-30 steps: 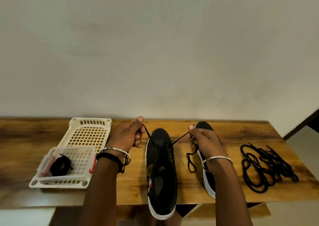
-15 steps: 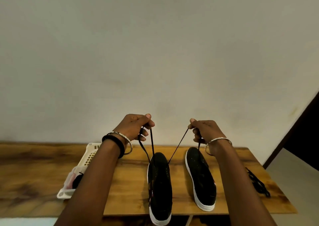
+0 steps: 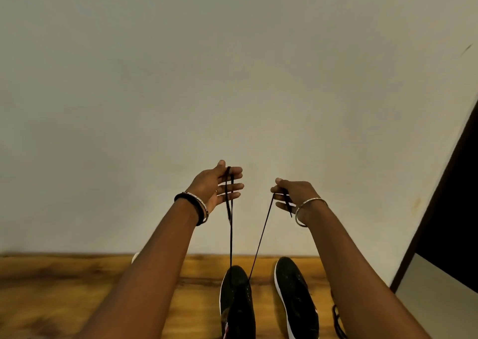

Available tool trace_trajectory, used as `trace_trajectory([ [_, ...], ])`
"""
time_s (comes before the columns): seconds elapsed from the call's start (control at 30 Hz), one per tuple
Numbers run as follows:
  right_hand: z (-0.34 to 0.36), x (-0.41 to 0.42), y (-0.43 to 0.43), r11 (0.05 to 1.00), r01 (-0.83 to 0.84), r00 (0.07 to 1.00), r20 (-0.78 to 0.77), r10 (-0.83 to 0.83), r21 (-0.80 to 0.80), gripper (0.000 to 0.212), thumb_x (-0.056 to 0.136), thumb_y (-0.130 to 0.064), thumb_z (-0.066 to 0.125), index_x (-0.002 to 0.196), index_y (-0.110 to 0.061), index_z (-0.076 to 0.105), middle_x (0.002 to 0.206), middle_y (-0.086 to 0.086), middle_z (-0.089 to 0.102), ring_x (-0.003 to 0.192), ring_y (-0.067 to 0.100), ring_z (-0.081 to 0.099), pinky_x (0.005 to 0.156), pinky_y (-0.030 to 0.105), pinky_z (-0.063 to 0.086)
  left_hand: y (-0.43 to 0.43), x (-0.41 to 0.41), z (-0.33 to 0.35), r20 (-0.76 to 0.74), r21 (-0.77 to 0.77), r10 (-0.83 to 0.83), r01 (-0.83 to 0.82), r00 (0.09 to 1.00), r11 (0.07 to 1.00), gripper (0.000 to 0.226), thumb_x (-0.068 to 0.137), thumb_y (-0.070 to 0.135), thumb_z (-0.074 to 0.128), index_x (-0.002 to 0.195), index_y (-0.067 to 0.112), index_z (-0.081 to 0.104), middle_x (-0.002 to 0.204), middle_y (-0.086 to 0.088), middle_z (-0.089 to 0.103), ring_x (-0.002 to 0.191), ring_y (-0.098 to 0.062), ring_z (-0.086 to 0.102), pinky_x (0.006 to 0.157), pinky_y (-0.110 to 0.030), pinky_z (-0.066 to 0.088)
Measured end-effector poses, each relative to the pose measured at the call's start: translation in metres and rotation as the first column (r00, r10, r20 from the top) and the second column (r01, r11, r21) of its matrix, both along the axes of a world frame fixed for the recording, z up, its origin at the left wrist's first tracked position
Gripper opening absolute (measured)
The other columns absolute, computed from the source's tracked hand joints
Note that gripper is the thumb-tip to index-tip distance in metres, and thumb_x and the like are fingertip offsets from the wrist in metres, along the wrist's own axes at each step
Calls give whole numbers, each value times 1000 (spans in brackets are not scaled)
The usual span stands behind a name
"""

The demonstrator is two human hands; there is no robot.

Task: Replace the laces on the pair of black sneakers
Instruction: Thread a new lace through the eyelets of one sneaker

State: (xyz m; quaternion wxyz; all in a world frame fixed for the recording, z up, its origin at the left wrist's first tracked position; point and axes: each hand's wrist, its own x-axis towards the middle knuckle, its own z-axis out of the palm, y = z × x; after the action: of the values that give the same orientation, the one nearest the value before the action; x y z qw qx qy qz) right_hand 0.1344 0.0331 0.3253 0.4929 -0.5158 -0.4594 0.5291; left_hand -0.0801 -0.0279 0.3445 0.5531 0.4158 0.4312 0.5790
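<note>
Nearest, the left sneaker [image 3: 236,300] and right sneaker [image 3: 294,297] sit side by side on the table [image 3: 77,287]. A lace [image 3: 231,248] rises taut from the left one's toe. The left hand [image 3: 216,186] pinches one end, fingers spread, and the right hand [image 3: 293,194] pinches the other. An uneven tug could likely strip an end out or lift the shoe. Farther back, a basket [image 3: 134,257] shows only a sliver, its contents hidden.

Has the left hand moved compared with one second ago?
Yes. The left hand has risen: earlier beside the toe of the laced sneaker, it is now well above it, in front of the wall.
</note>
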Motion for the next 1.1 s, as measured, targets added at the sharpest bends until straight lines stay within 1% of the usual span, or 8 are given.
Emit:
trace_trajectory([
  [0.13,9,5,9,1000,-10,990,-138,7,-21,22,96,-21,68,82,-3,69,92,13,74,84,24,70,73,34,61,7,-4,12,17,38,-15,14,1000,999,46,105,40,41,117,6,70,115,-9,72,104,-32,69,93,-45,56],
  [0.27,25,6,19,1000,-17,948,-317,16,-2,18,95,-13,69,85,2,65,84,16,69,77,28,67,73,33,61,15,-3,23,-42,57,26,-23,999,998,30,102,15,46,115,5,70,119,-13,70,108,-34,68,93,-45,56],
  [0.4,44,3,18,997,-48,930,-362,65,54,13,92,-9,71,94,3,67,83,13,71,80,27,68,75,33,63,21,1,31,-282,136,83,-46,956,990,37,97,-8,41,118,6,68,119,-14,69,95,-27,69,82,-35,60],
  [0.5,61,1,17,991,-67,918,-381,105,112,14,94,-9,70,99,4,67,88,15,72,85,28,69,78,34,62,22,1,33,-451,218,161,-67,878,974,26,99,6,52,116,13,70,109,-5,73,85,-16,64,64,-25,56],
  [0.6,75,-4,17,977,-75,918,-368,147,202,14,98,-10,64,99,4,66,90,15,72,87,28,69,84,34,62,26,1,34,-519,317,277,-118,809,941,22,100,15,54,111,21,73,100,4,75,85,-11,61,60,-24,51],
  [0.77,80,-13,11,932,-138,949,-223,221,336,15,99,-6,61,98,6,71,100,18,73,93,29,70,90,32,60,31,6,37,-477,391,361,-174,802,904,14,98,16,59,111,22,61,91,9,76,95,-8,68,76,-30,55],
  [0.9,70,-22,3,865,-158,975,-63,213,476,16,94,5,63,106,3,72,104,21,74,91,26,73,82,28,60,31,13,38,-388,381,354,-202,851,902,32,98,16,60,122,20,40,92,9,76,81,-6,72,71,-27,55],
  [1.1,63,-40,-4,852,-17,987,-126,97,522,24,90,-3,73,108,-3,58,93,11,78,85,24,76,70,26,59,33,17,40,-403,412,354,-178,844,894,22,97,18,62,117,17,53,92,12,75,78,-2,72,67,-24,54],
])
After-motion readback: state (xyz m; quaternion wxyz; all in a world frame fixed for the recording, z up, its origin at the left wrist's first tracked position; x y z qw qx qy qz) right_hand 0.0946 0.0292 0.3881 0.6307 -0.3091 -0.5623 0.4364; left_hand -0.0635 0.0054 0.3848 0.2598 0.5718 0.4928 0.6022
